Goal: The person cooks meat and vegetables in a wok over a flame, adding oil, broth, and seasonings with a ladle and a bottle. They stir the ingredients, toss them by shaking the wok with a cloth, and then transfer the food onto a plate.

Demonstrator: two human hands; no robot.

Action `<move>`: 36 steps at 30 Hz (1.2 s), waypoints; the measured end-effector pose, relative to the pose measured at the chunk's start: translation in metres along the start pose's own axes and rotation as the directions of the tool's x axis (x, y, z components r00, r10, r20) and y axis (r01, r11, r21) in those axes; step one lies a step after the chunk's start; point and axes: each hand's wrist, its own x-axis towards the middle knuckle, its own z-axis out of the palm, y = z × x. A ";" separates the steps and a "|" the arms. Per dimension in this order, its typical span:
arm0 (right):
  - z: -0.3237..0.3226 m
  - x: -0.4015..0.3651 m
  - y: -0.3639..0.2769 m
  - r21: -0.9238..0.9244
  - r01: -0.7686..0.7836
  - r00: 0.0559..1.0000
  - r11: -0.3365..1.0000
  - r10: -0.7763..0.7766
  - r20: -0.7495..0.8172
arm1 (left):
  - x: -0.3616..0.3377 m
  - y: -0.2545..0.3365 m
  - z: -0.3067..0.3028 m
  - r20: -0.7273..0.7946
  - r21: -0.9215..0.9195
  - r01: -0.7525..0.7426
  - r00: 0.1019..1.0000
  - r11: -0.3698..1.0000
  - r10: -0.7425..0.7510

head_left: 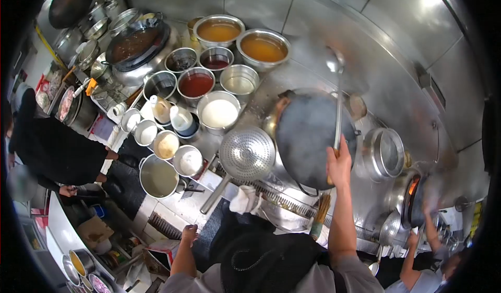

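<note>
My right hand [340, 162] is closed round the wooden-ended handle of a long metal ladle [339, 92]. The ladle's bowl points up and away, above the far rim of a large dark wok [308, 136]. Steam or smoke hazes the wok's inside, so its contents are hard to make out. Down at my left side, away from the stove, hangs my left hand [190, 234], with its fingers loosely bent and nothing seen in them. A perforated strainer ladle [247, 153] lies left of the wok, its handle toward me.
Left of the wok stand pots of sauces and powders [196, 85], and behind them two bowls of amber liquid [262, 47]. A bamboo brush [321, 214] and white cloth [246, 199] are at the front edge. Co-workers stand at left [57, 147] and lower right [425, 272].
</note>
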 end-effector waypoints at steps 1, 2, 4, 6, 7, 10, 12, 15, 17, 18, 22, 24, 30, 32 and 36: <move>0.021 0.017 -0.023 0.060 -0.028 0.998 0.998 0.024 0.066 | 0.008 0.005 -0.009 0.000 -0.053 -0.017 1.000 0.998 0.017; 0.040 0.038 -0.047 0.119 -0.059 0.990 0.991 0.043 0.132 | 0.015 0.011 -0.017 0.003 -0.059 -0.025 1.000 0.998 0.025; 0.090 0.089 -0.057 0.118 -0.035 0.980 0.992 0.011 0.199 | 0.024 0.022 -0.029 -0.055 -0.168 -0.041 0.998 0.985 0.032; 0.131 0.125 -0.088 -0.006 0.003 0.973 1.000 -0.002 0.232 | 0.031 0.026 -0.039 -0.035 -0.210 -0.073 0.997 0.975 0.067; 0.149 0.149 -0.093 -0.001 0.018 0.972 1.000 -0.018 0.233 | 0.035 0.025 -0.040 -0.058 -0.279 -0.094 0.995 0.956 0.081; 0.181 0.216 -0.096 0.075 -0.039 0.901 0.996 0.002 0.434 | 0.035 0.015 -0.042 -0.102 -0.373 -0.135 0.989 0.918 0.104; 0.176 0.244 -0.098 0.016 -0.153 0.743 0.988 0.104 0.662 | 0.033 0.002 -0.040 -0.094 -0.406 -0.074 0.995 0.911 0.039; 0.156 0.188 -0.060 -0.424 0.426 0.889 0.799 -0.281 0.363 | 0.028 -0.028 -0.031 -0.081 -0.377 0.005 0.996 0.926 -0.039; 0.124 0.153 -0.022 -0.540 0.566 0.803 0.622 -0.565 0.191 | 0.022 -0.034 -0.029 0.007 -0.257 0.052 0.999 0.965 -0.052; 0.096 0.126 -0.010 -0.416 0.574 0.808 0.706 -0.572 0.143 | 0.018 -0.041 -0.030 0.093 -0.131 0.090 0.993 0.987 -0.078; -0.045 -0.029 0.011 0.275 -0.181 0.947 0.944 0.092 0.306 | 0.024 -0.037 -0.029 0.108 0.074 0.087 0.990 0.993 -0.095; -0.082 -0.072 0.045 -0.047 -0.059 0.974 0.997 0.068 0.216 | 0.065 -0.040 -0.036 0.338 0.496 -0.216 0.940 0.841 0.042; -0.146 -0.136 0.198 -0.393 0.244 0.962 0.887 -0.170 0.214 | 0.004 -0.026 0.011 -0.190 -0.271 -0.375 0.924 0.886 0.333; -0.160 -0.173 0.113 -0.212 -0.232 0.897 0.949 0.293 0.332 | -0.059 -0.031 0.040 -0.314 -0.253 -0.310 0.922 0.916 0.226; -0.216 -0.102 0.167 0.279 -0.886 0.464 0.371 0.688 0.558 | -0.175 -0.047 0.052 -0.139 0.064 -0.301 0.941 0.951 0.307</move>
